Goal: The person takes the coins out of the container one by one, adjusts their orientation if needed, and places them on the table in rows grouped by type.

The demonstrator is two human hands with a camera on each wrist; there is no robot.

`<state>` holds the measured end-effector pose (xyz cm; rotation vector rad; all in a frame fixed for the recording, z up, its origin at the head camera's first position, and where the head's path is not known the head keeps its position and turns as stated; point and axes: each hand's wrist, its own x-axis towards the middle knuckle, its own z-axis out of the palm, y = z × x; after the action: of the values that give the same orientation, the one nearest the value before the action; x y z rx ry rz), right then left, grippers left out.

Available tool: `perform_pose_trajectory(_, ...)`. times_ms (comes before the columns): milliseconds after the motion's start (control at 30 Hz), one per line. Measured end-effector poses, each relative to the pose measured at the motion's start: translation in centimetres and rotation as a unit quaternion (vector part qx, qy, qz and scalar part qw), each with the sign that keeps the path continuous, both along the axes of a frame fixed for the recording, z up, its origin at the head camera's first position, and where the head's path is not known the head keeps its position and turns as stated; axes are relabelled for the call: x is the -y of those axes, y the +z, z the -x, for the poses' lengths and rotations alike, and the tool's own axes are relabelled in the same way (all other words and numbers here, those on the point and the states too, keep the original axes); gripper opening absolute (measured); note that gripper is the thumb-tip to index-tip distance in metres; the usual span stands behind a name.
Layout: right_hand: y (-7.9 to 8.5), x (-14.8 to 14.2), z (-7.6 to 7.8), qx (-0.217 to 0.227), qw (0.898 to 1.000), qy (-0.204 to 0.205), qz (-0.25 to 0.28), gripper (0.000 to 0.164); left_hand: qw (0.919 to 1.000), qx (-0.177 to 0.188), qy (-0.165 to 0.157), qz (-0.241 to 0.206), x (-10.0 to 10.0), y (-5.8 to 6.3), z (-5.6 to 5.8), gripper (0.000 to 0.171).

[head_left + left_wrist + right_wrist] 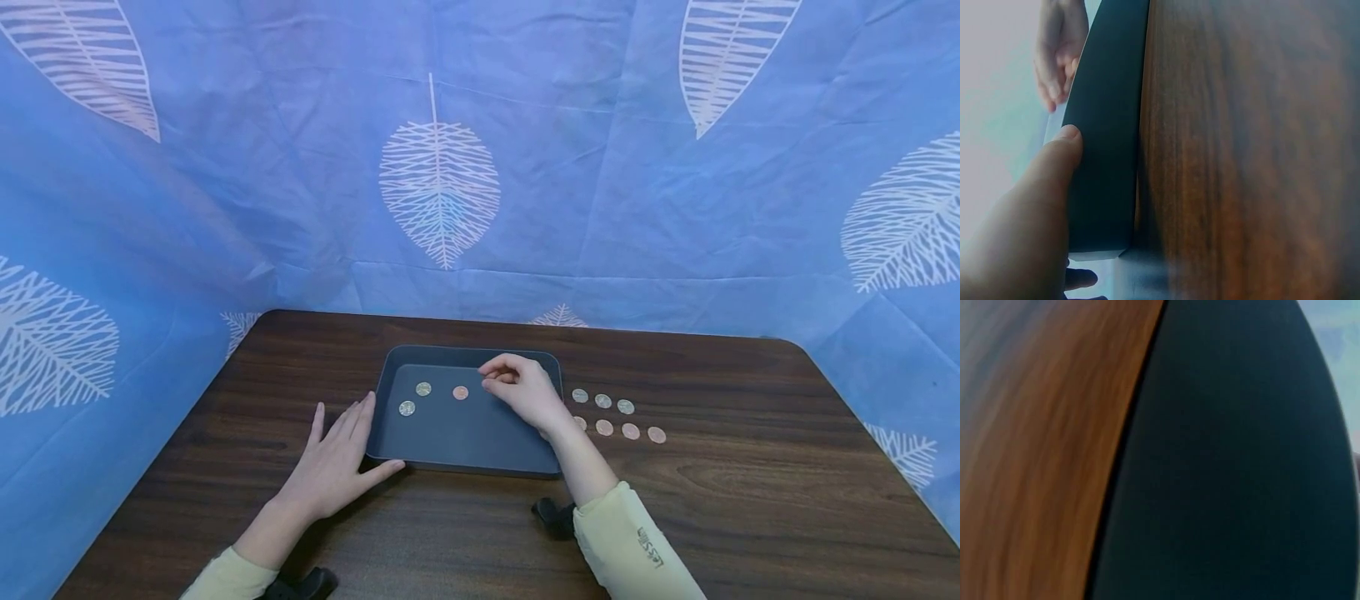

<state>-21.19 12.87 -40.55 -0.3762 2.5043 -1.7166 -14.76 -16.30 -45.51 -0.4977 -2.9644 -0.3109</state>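
A dark grey tray [480, 442] lies on the table with two silver coins [407, 408] and a copper coin [461, 392] in its left half. My left hand [335, 471] rests at the tray's near left corner, fingers extended along the left side and thumb at the front edge. In the left wrist view the left thumb [1054, 159] touches the rim. Over the tray, just right of the copper coin, my right hand [525, 396] hangs with loosely bent fingers; no coin shows between them. The right wrist view has only tray wall [1222, 462] and table.
Right of the tray lie three silver coins [603, 401] in a row, with several copper coins [631, 431] in a nearer row, one partly behind the right wrist. A blue cloth with white leaf prints [440, 183] hangs behind the dark wooden table [735, 467].
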Motion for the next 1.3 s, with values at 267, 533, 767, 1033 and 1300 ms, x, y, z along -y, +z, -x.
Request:
perform_pose_trajectory(267,-0.7,4.4,0.7,0.011,0.999,0.044,0.027,0.019,1.0000,0.005,-0.002,-0.004,0.0,0.1,0.1,0.110)
perform_pose_trajectory(533,-1.8,8.5,1.6,0.027,0.996,0.087,0.018,0.022,0.9999,0.005,-0.009,-0.007,0.1,0.0,0.2,0.108)
perform_pose_trajectory(767,-2.9,9.6,1.9,0.003,0.994,0.098,-0.042,0.025,0.9999,0.005,-0.011,-0.002,0.1,0.1,0.2,0.108)
perform_pose_trajectory(1033,-3.6,9.7,2.1,-0.022,0.988,0.097,-0.117,0.024,0.9999,0.004,-0.012,-0.005,0.1,0.2,0.2,0.108)
perform_pose_trajectory(1300,-3.9,9.9,2.2,-0.050,0.978,0.125,-0.157,0.025,0.9999,0.009,-0.010,-0.008,0.3,0.0,0.1,0.108)
